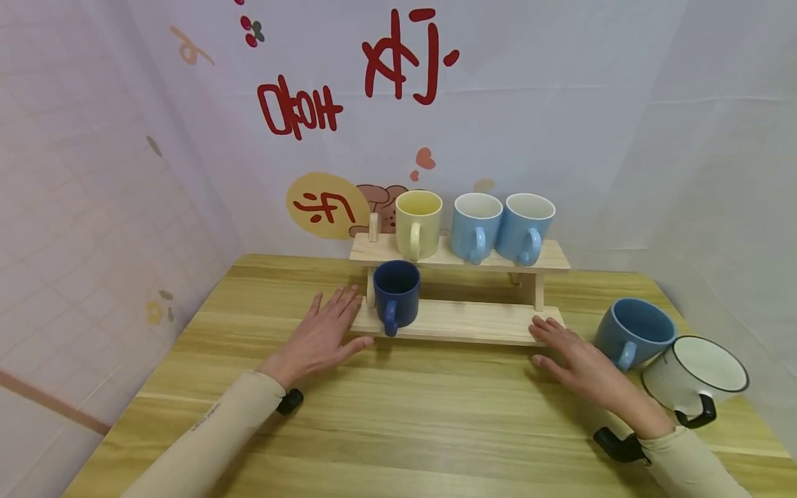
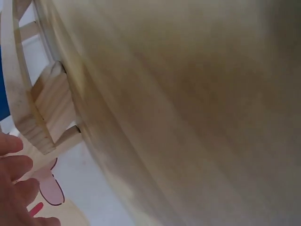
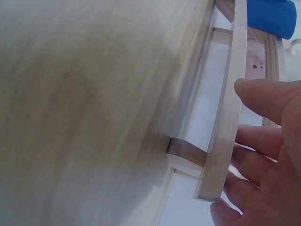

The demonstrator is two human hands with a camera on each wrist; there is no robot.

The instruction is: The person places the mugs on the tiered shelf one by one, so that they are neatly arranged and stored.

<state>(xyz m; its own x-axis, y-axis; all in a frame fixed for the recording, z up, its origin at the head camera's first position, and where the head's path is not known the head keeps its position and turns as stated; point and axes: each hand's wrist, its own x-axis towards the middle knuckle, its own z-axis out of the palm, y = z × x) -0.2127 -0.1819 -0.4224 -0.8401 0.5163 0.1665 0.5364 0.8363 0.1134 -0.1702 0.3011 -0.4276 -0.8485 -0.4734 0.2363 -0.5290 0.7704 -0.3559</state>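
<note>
A two-tier wooden rack (image 1: 479, 321) stands on the table, a dark blue mug (image 1: 398, 294) on the left of its lower shelf. At that shelf's left end is my left hand (image 1: 320, 339), its fingers extended and thumb spread. My right hand (image 1: 579, 363) reaches to the right end with fingers fairly straight; in the right wrist view its fingers (image 3: 256, 162) lie along the board's end. Whether either hand presses the wood is unclear. Neither holds anything. On the upper shelf stand a yellow mug (image 1: 418, 225) and two light blue mugs (image 1: 477, 228), handles facing me.
Right of the rack, beside my right forearm, stand a grey-blue mug (image 1: 631, 335) and a white enamel mug (image 1: 691, 373) with a black rim and handle. A white printed cloth (image 1: 560, 90) hangs behind the wooden table (image 1: 436, 415).
</note>
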